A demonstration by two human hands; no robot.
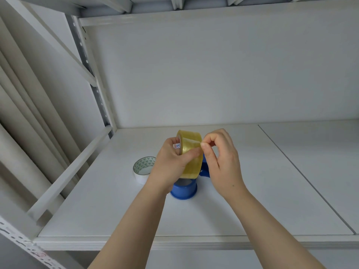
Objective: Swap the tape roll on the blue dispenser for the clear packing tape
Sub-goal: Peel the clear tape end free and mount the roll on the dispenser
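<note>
My left hand [171, 164] holds a yellowish clear packing tape roll [191, 154] upright above the shelf. The thumb and forefinger of my right hand [219, 158] pinch at the roll's outer edge, near the tape's loose end. Beneath the roll, the blue dispenser [184, 190] stands on the white shelf [116, 210], partly hidden by both hands; more of its blue body shows between my hands at the right. A white tape roll [142, 169] with a green triangle pattern inside its core lies flat to the left of the dispenser.
The shelf has a white back wall [213, 74] and a metal upright with a diagonal brace [71, 167] at the left. A seam [303, 175] runs across the shelf board to the right. An upper shelf sits overhead.
</note>
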